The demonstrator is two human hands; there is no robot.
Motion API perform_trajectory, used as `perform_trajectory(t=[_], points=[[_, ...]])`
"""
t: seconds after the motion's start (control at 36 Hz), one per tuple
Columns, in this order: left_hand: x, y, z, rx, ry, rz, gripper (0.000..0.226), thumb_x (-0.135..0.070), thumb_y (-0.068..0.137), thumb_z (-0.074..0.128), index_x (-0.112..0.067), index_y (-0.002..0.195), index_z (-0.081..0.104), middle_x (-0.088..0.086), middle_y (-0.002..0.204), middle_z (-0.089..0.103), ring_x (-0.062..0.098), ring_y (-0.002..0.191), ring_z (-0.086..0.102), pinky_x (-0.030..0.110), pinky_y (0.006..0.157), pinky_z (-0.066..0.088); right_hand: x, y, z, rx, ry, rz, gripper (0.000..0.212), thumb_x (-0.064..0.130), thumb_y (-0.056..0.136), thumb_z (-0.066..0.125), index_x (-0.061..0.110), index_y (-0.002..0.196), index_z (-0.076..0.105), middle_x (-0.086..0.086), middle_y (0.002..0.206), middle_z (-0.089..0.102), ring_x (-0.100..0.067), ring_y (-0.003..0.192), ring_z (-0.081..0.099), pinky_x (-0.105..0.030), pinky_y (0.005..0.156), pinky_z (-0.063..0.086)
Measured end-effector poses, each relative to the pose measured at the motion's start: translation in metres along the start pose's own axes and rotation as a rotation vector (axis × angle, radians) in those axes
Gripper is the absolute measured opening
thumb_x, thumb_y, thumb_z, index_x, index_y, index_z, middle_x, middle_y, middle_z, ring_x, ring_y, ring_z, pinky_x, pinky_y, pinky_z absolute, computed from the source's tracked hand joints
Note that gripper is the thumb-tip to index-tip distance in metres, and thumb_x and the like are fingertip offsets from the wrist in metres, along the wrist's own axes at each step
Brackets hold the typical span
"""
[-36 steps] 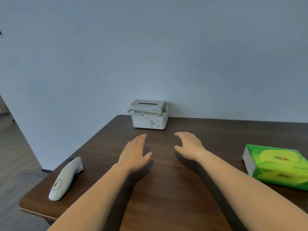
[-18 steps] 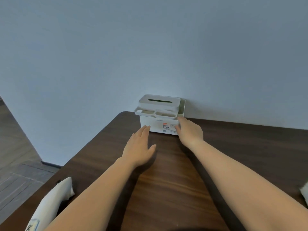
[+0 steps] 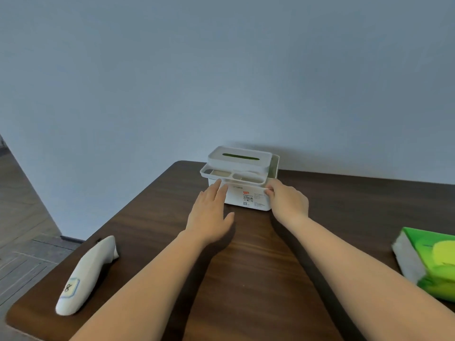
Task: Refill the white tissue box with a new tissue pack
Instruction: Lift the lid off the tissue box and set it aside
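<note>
Dark brown wood is filling the lower view: the table (image 3: 258, 279) is carrying everything, and both arms are stretching across it. At the far edge against the wall, the white tissue box (image 3: 242, 183) is sitting with its slotted lid on and a green strip showing through the slot. A second ago both hands were hovering over bare wood, well short of the box; now they are reaching it. The right hand (image 3: 286, 201) is curling around the box's front right corner, fingers bent onto the wall just under the rim. The left hand (image 3: 213, 215) is lying flat and spread, fingertips touching the front left face, gripping nothing yet. That suggests the box is about to be pulled closer or opened; the refill itself is not begun. The new green tissue pack (image 3: 433, 262) is waiting at the right edge, well apart. A white handheld device (image 3: 86, 274) is lying near the left edge, untouched.
</note>
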State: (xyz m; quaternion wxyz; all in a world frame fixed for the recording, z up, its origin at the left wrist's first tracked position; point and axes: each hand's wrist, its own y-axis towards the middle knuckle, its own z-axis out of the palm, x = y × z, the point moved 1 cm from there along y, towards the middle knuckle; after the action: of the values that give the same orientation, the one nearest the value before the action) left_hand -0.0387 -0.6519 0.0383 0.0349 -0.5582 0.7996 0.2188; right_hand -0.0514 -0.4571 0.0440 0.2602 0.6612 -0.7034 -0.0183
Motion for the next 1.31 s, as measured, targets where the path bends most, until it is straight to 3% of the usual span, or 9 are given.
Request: perform_trajectory(t=[0.17, 0.53, 0.67, 0.83, 0.89, 0.97, 1.14, 1.22, 1.31], points=[[-0.026, -0.025, 0.004, -0.070, 0.081, 0.067, 0.070, -0.034, 0.088, 0.049, -0.021, 0.149, 0.017, 0.004, 0.161, 0.011, 0.021, 0.149, 0.007, 0.041, 0.121, 0.003, -0.014, -0.046, -0.025, 0.014, -0.007, 0.003, 0.023, 0.034, 0.100, 0.033, 0.025, 0.103, 0.054, 0.000, 0.090, 0.068, -0.023, 0.078, 0.060, -0.035, 0.063, 0.045], [-0.079, -0.074, 0.007, -0.132, 0.085, 0.159, 0.060, -0.046, 0.093, 0.043, -0.025, 0.147, 0.027, -0.003, 0.159, 0.021, 0.018, 0.148, 0.013, 0.043, 0.122, 0.004, -0.052, -0.131, -0.074, -0.001, -0.014, 0.005, 0.024, 0.034, 0.099, 0.034, 0.026, 0.108, 0.055, 0.000, 0.096, 0.069, -0.023, 0.085, 0.061, -0.036, 0.068, 0.047], [-0.092, -0.085, 0.010, -0.177, 0.090, 0.233, 0.050, -0.045, 0.094, 0.043, -0.027, 0.140, 0.040, -0.006, 0.149, 0.041, 0.015, 0.143, 0.028, 0.045, 0.120, 0.012, -0.067, -0.149, -0.085, -0.016, -0.018, 0.003, 0.023, 0.033, 0.099, 0.037, 0.025, 0.108, 0.056, -0.001, 0.100, 0.068, -0.025, 0.094, 0.060, -0.036, 0.068, 0.043], [-0.102, -0.088, 0.003, -0.258, 0.090, 0.285, 0.034, -0.037, 0.094, 0.049, -0.027, 0.124, 0.058, -0.004, 0.125, 0.063, 0.019, 0.122, 0.053, 0.038, 0.118, 0.017, -0.080, -0.157, -0.091, -0.052, -0.014, -0.021, 0.020, 0.035, 0.096, 0.043, 0.027, 0.101, 0.061, -0.002, 0.098, 0.069, -0.027, 0.095, 0.060, -0.037, 0.067, 0.047], [-0.102, -0.084, 0.002, -0.253, 0.082, 0.287, 0.030, -0.035, 0.093, 0.052, -0.026, 0.119, 0.062, -0.003, 0.118, 0.067, 0.023, 0.115, 0.056, 0.037, 0.112, 0.029, -0.081, -0.157, -0.093, -0.051, -0.003, -0.026, 0.019, 0.035, 0.095, 0.046, 0.026, 0.098, 0.062, -0.002, 0.097, 0.070, -0.028, 0.096, 0.060, -0.037, 0.067, 0.047], [-0.102, -0.080, -0.001, -0.193, 0.018, 0.252, 0.028, -0.035, 0.093, 0.053, -0.027, 0.117, 0.063, -0.003, 0.116, 0.066, 0.025, 0.112, 0.053, 0.035, 0.091, 0.044, -0.080, -0.156, -0.096, -0.035, 0.022, -0.031, 0.017, 0.034, 0.093, 0.050, 0.026, 0.095, 0.064, -0.001, 0.096, 0.070, -0.027, 0.096, 0.060, -0.033, 0.065, 0.043], [-0.099, -0.071, -0.005, -0.137, -0.044, 0.202, 0.023, -0.033, 0.094, 0.052, -0.027, 0.112, 0.065, -0.004, 0.109, 0.066, 0.021, 0.107, 0.054, 0.035, 0.076, 0.050, -0.080, -0.154, -0.102, -0.054, 0.053, -0.039, 0.016, 0.035, 0.089, 0.056, 0.029, 0.100, 0.066, 0.004, 0.103, 0.070, -0.023, 0.102, 0.060, -0.037, 0.075, 0.050], [-0.097, -0.069, -0.009, -0.131, -0.020, 0.216, 0.022, -0.034, 0.095, 0.048, -0.025, 0.103, 0.066, -0.002, 0.096, 0.067, 0.022, 0.099, 0.055, 0.031, 0.066, 0.044, -0.079, -0.154, -0.105, -0.052, 0.025, -0.042, 0.017, 0.035, 0.089, 0.054, 0.027, 0.099, 0.066, 0.006, 0.106, 0.069, -0.023, 0.107, 0.057, -0.038, 0.080, 0.049], [-0.090, -0.069, -0.011, -0.124, -0.019, 0.225, 0.027, -0.039, 0.096, 0.044, -0.033, 0.109, 0.067, -0.004, 0.101, 0.068, 0.019, 0.101, 0.056, 0.030, 0.067, 0.043, -0.081, -0.153, -0.106, -0.055, 0.030, -0.047, 0.018, 0.035, 0.089, 0.054, 0.026, 0.097, 0.067, 0.006, 0.106, 0.070, -0.023, 0.107, 0.057, -0.039, 0.081, 0.049]])
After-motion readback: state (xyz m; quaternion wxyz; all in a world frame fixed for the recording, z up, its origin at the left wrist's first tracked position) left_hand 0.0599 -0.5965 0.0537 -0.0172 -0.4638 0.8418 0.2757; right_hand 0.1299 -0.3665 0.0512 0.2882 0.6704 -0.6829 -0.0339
